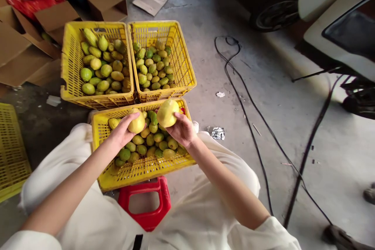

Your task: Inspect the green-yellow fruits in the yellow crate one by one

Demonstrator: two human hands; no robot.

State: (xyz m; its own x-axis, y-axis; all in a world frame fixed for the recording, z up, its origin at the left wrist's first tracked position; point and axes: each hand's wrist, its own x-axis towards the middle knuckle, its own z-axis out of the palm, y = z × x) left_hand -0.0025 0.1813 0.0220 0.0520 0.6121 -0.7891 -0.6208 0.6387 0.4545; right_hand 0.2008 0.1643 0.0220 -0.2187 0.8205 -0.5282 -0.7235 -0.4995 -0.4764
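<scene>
White trousers (205, 218) spread nearest, with a red frame (164, 199) between the knees and, just beyond it, the front crate (113, 176), yellow and tilted, holding green and yellow fruit (145, 140). Above this crate, the left hand (124, 131) has its fingers clamped on a yellow fruit (136, 121); the right hand (182, 128) has its fingers clamped on another, the larger fruit (168, 113). The two held fruits are near each other but apart. Behind stand the left crate (69, 58) and right crate (186, 60), side by side, both carrying similar fruit. Cardboard boxes (20, 62) sit at left; cables (306, 160) cross the floor (202, 86) at right.
</scene>
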